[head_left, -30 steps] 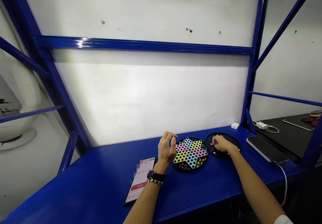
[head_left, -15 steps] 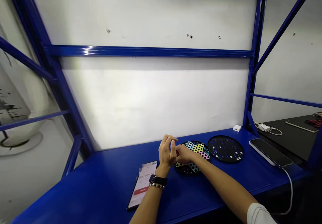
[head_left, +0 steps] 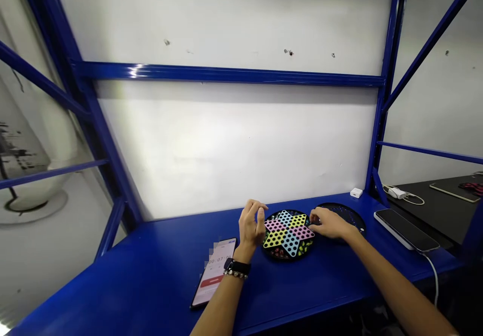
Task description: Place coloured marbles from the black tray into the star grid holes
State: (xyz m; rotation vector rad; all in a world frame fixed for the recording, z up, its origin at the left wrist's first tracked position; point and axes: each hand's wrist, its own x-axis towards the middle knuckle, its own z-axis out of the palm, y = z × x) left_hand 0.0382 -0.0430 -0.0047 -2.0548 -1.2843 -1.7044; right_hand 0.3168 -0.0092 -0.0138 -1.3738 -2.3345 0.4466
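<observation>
Our left hand [head_left: 252,224] hovers just left of the game board [head_left: 289,233], fingers curled against the thumb; we cannot tell whether they pinch anything. The board is a star of pink, yellow, blue and green perforated panels in a round black dish, with coloured beads around it. Our right hand [head_left: 331,224] rests palm down on the bead-speckled black tray [head_left: 350,214]; its grip is hidden.

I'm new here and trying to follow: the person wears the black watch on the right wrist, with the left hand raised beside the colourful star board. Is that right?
Not quite: the head view shows the black watch on the left wrist, not the right. The left hand is indeed raised beside the colourful star board.
</observation>
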